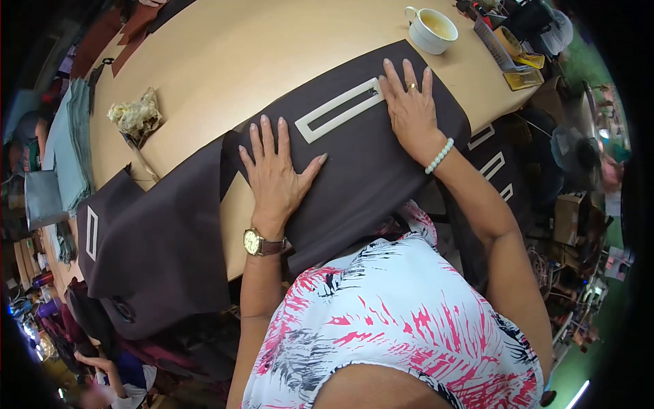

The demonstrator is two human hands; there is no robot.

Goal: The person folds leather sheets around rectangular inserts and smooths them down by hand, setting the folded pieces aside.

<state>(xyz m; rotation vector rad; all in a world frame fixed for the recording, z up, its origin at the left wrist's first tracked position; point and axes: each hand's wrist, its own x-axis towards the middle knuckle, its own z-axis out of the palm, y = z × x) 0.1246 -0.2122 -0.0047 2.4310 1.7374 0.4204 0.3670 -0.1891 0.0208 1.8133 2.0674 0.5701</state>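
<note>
Dark brown fabric (pixel 354 160) lies over the table's near edge. A long cream rectangular frame (pixel 313 133) with a dark slot sits on it, between my two hands. My left hand (pixel 272 174), with a watch at the wrist, rests flat on the fabric's left part, fingers spread. My right hand (pixel 412 112), with a ring and a bead bracelet, lies flat at the frame's right end, its fingers apart and a fingertip close to the frame. Neither hand grips anything. More dark fabric (pixel 163 238) with another cream frame (pixel 91 233) drapes on the left.
On the table (pixel 238 48) are a white cup (pixel 433 31) of yellowish liquid at the back right and a crumpled pale bundle (pixel 138 114) at left. A basket (pixel 496 44) with tape stands at the right corner. Grey-green cloths (pixel 71 146) are stacked far left. Other people show at the left edges.
</note>
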